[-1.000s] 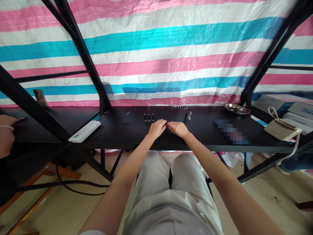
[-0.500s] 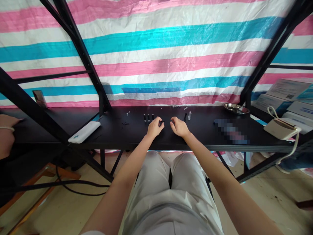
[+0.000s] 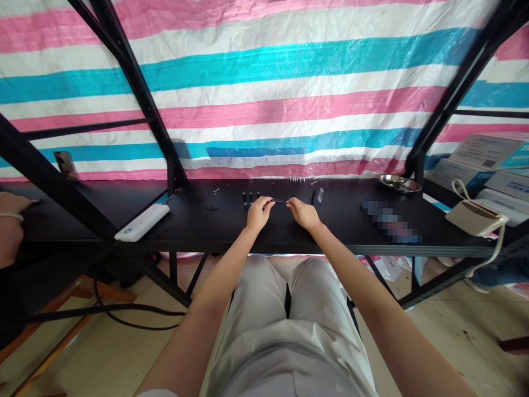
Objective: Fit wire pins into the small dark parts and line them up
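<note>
Over the black tabletop [image 3: 198, 226], my left hand [image 3: 259, 213] pinches a thin dark rod-like piece [image 3: 279, 200] that points right. My right hand [image 3: 303, 213] faces it, thumb and fingers pressed together close to the piece's right end. Something small and pale may be in that pinch; I cannot make it out. Small dark cylinders [image 3: 250, 198] stand in a row just behind my left hand. Beyond my right hand are another dark cylinder [image 3: 313, 196] and clear tubes [image 3: 320, 194].
Tiny pale pieces [image 3: 297, 180] line the table's back edge. A dark tangle [image 3: 212, 208] and a white power bank-like case [image 3: 142, 223] lie left. To the right are a metal dish [image 3: 399, 183], a blurred-out packet [image 3: 390, 222] and a cream pouch [image 3: 475, 216]. A co-worker's arm [image 3: 11, 226] shows far left.
The dark piece, earlier mostly within my left fingers, now stretches across the gap between my hands. My right fingers have closed into a pinch near its end.
</note>
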A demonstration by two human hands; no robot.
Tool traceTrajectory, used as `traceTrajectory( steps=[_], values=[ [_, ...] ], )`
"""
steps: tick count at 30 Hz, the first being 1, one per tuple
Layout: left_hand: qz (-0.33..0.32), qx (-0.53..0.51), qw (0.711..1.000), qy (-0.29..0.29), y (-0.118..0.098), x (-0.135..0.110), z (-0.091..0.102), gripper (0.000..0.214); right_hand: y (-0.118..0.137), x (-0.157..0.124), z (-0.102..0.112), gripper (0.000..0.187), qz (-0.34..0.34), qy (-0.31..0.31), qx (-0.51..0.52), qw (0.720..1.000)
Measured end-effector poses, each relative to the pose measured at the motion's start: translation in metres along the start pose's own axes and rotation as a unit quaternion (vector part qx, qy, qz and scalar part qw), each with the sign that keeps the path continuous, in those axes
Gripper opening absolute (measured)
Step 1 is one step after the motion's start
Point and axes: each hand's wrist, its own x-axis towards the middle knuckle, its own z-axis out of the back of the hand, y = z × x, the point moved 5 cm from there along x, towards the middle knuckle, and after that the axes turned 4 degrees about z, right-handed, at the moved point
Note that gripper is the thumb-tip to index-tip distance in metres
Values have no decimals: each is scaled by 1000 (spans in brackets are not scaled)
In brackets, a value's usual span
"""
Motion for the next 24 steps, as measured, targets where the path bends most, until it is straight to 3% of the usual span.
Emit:
traceTrajectory(
  steps=[12,24],
  values=[
    [-36,-4,999,37,-4,-3,-6,23,6,0,-2,33,47,16,25,998],
    [-141,115,969,167,-18,-14,-20,18,16,-4,6,43,99,44,125,986]
  ],
)
